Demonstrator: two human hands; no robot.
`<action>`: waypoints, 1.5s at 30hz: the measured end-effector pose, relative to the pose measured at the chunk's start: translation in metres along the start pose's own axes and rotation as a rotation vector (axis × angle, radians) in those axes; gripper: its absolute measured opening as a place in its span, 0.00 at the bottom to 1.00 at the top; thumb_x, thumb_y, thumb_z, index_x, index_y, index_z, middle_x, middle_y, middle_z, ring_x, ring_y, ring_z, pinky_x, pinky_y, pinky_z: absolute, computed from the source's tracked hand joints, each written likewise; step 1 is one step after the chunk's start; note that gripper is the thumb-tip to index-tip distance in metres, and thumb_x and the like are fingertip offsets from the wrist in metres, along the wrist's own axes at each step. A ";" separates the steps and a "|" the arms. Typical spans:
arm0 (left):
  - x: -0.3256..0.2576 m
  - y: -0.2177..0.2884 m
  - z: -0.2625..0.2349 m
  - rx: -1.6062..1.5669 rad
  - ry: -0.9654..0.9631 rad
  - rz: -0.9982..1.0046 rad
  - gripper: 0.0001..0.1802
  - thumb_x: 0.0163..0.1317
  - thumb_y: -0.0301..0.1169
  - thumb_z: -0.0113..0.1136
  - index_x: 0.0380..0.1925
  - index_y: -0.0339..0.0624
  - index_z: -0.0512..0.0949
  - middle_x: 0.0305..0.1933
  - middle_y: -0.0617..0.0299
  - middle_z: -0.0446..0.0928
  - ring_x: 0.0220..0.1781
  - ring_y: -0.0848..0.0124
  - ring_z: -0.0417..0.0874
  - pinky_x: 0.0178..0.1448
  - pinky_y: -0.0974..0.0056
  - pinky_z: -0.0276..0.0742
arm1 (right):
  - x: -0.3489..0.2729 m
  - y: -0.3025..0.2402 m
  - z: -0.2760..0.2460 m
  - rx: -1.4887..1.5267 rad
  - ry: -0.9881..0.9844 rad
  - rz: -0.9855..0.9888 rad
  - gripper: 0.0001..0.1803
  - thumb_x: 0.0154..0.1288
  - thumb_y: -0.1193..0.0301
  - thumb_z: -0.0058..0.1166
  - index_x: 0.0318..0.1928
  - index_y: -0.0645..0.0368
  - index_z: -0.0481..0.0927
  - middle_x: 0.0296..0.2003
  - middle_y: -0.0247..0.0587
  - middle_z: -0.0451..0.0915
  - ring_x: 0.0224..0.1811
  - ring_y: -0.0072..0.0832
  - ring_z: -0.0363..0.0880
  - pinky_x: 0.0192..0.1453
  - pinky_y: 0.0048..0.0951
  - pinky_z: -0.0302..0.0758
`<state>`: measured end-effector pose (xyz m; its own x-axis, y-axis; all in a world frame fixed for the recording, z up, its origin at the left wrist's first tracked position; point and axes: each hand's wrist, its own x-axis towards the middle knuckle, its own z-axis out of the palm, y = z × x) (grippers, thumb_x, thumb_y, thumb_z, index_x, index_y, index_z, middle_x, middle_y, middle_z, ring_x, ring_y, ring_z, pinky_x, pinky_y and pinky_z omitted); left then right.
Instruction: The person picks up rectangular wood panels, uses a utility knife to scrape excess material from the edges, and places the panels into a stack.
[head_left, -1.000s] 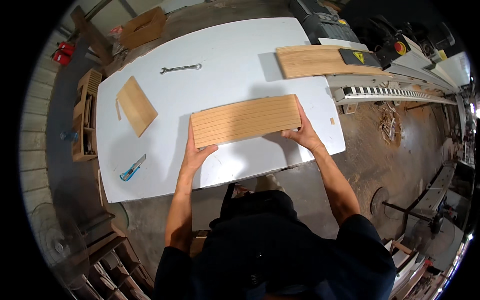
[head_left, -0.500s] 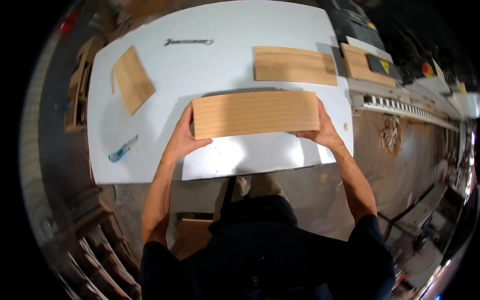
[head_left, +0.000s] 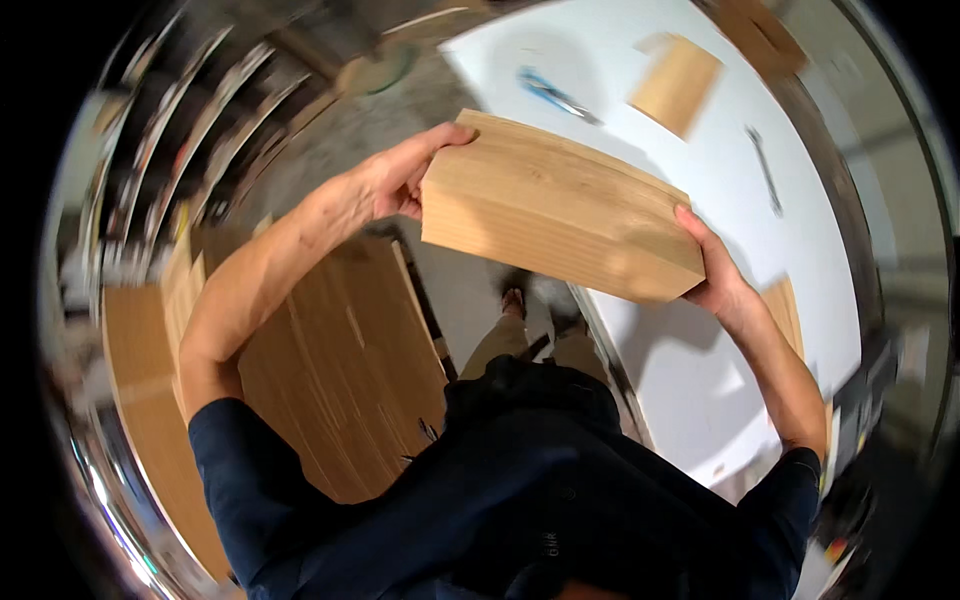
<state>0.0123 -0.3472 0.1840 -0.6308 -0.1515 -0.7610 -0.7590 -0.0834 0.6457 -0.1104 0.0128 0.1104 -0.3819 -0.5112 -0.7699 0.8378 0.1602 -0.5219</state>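
A thick light-wood block (head_left: 560, 200) is held between my two hands, slightly tilted, above the gap between the white table and the floor. Fine lines run along its side; I cannot tell whether it is solid or layered boards. My left hand (head_left: 410, 175) grips its left end, thumb on the top face. At the right end, my right hand (head_left: 715, 265) closes round the corner, fingers partly hidden beneath. Beyond the block on the white table (head_left: 640, 20) lie a blue utility knife (head_left: 555, 95), a blurred wooden board (head_left: 678, 85) and a wrench (head_left: 765, 170).
Brown wooden boards (head_left: 330, 380) with long seams lie at my left, beside a shelving rack (head_left: 190, 130) at far left. Another board (head_left: 783, 315) on the table is partly hidden by my right forearm. My feet (head_left: 513, 300) stand on the grey floor.
My view has turned left, so the table now lies to the right. Both hands have carried the wooden block off the table area, tilting it so its top face shows.
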 end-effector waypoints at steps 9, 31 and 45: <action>-0.146 -0.118 -0.128 -0.325 0.387 0.030 0.46 0.53 0.66 0.56 0.64 0.46 0.66 0.62 0.52 0.71 0.60 0.62 0.73 0.56 0.54 0.72 | 0.078 -0.039 0.203 -0.362 -0.540 0.064 0.35 0.64 0.47 0.56 0.64 0.55 0.68 0.58 0.41 0.74 0.58 0.32 0.74 0.58 0.36 0.73; -0.424 -0.402 -0.153 -1.208 1.545 0.472 0.39 0.56 0.55 0.64 0.59 0.38 0.72 0.58 0.50 0.75 0.59 0.62 0.76 0.64 0.53 0.69 | 0.055 0.172 0.767 -1.065 -1.475 0.133 0.34 0.65 0.56 0.60 0.63 0.64 0.68 0.57 0.47 0.75 0.58 0.31 0.75 0.64 0.30 0.71; -0.492 -0.529 -0.197 -1.594 1.861 0.328 0.30 0.63 0.49 0.59 0.59 0.43 0.71 0.59 0.53 0.75 0.59 0.61 0.75 0.62 0.46 0.71 | 0.031 0.373 0.903 -1.145 -1.492 0.374 0.29 0.65 0.60 0.59 0.58 0.67 0.71 0.53 0.50 0.77 0.55 0.35 0.77 0.56 0.34 0.79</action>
<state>0.7564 -0.4222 0.2290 0.7216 -0.5386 -0.4349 0.4619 -0.0935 0.8820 0.5428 -0.7059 0.2230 0.8472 -0.4273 -0.3157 -0.0714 0.4971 -0.8647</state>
